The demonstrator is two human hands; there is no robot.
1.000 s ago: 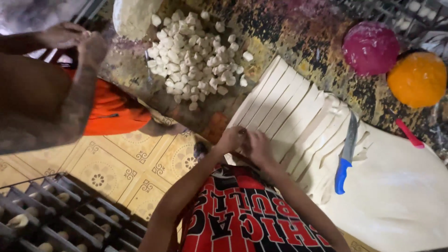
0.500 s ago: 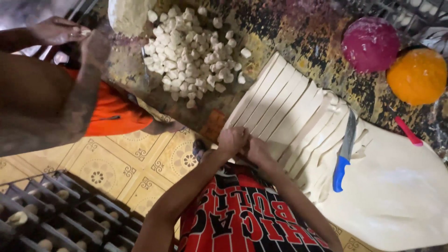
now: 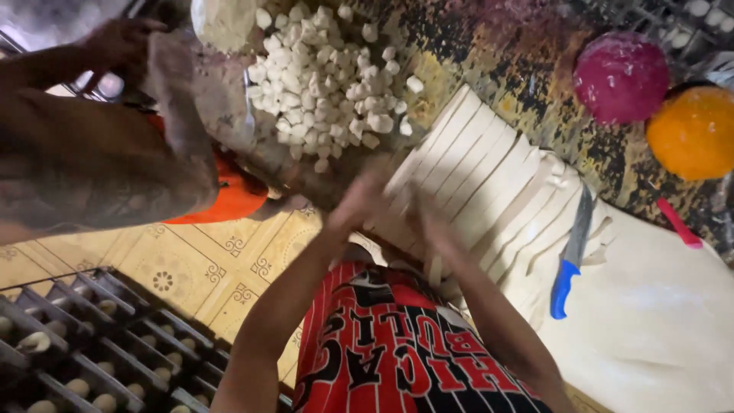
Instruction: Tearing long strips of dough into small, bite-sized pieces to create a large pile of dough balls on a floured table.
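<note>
My left hand (image 3: 358, 205) and my right hand (image 3: 430, 223) hover, motion-blurred, over the near edge of a white dough sheet cut into long strips (image 3: 489, 172). The two hands are a little apart. The left hand's fingers look spread with nothing in them. The right hand is too smeared to tell whether it holds anything. Just beyond the hands lies a pile of small white dough pieces (image 3: 329, 76) on the dark worn table (image 3: 489, 53). A blue-handled knife (image 3: 570, 256) rests on the dough to the right of my right hand.
Another person's arm (image 3: 92, 168) and orange shorts (image 3: 229, 200) are at the left. A dark red ball (image 3: 621, 76), an orange ball (image 3: 692, 131) and a pink tool (image 3: 677, 223) lie at the right. A rack of small dough balls (image 3: 76, 359) stands on the tiled floor (image 3: 191, 264).
My hands, pressed together at the dough's edge before, have come apart and are moving fast. The other person's arm has shifted slightly.
</note>
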